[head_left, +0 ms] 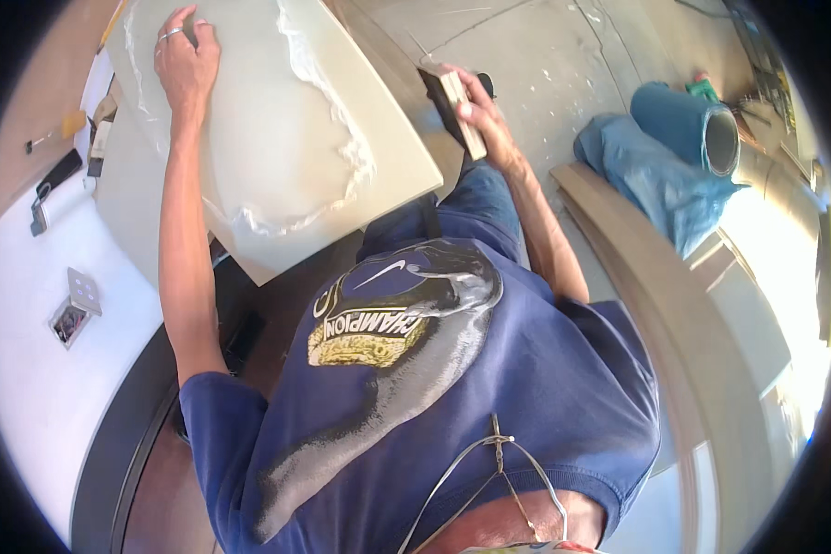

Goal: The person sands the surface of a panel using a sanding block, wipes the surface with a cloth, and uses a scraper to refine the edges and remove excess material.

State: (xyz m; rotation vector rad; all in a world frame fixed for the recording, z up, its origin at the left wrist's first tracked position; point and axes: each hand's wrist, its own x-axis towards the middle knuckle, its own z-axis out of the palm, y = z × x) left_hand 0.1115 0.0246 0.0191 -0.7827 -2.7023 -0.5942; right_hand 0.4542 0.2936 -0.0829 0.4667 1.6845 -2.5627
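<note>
A pale flat panel (388, 171) lies in front of me, with an uneven outline of white powdery residue (351, 152) around its duller middle. On the panel's far left part rests my left hand (186, 65), a ring on one finger, fingers bent and apart, with nothing visible in them. Just off the panel's right edge, my right hand (489, 120) grips a wooden block with a dark face (462, 115). The block is held on edge, its dark side toward the panel. Whether that dark side is bristle or abrasive, I cannot tell.
A blue roll (683, 115) and crumpled blue sheeting (651, 180) lie on the floor at right, beside long boards (609, 222). At left, a white surface (42, 369) carries a socket plate (83, 291) and a white roll (69, 198). Cracked concrete floor (545, 55) stretches ahead.
</note>
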